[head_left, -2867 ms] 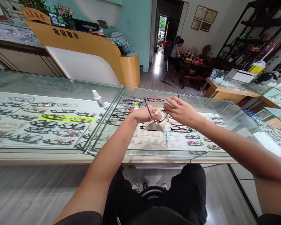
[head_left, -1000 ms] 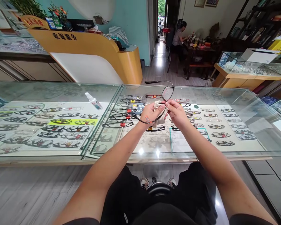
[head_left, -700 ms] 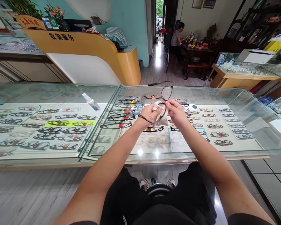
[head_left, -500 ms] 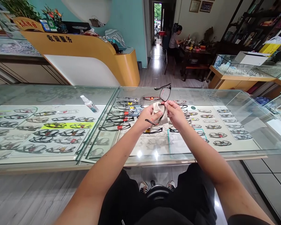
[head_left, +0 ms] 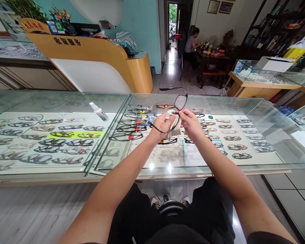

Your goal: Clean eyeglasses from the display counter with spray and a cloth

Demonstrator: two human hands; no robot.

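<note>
A pair of black-framed eyeglasses (head_left: 181,101) is held up over the glass display counter, one lens standing clear above my fingers and both temples pointing left. My left hand (head_left: 164,126) is closed on a pale beige cloth (head_left: 176,130), which wraps around the lower lens and hides most of it. My right hand (head_left: 190,122) pinches the frame near its middle, close to the cloth. One temple passes across the left wrist. Under both hands, rows of eyeglasses (head_left: 128,136) lie inside the case.
A white spray bottle (head_left: 99,112) stands on the glass counter (head_left: 142,172) to the left. Beyond are a yellow cashier desk (head_left: 139,73) and another display case (head_left: 266,76) at right. A person (head_left: 191,44) sits at a far table.
The eyeglasses have turned in my hands, so the temples now reach farther left and the upper lens faces me more. Both hands stay close together at about the same place.
</note>
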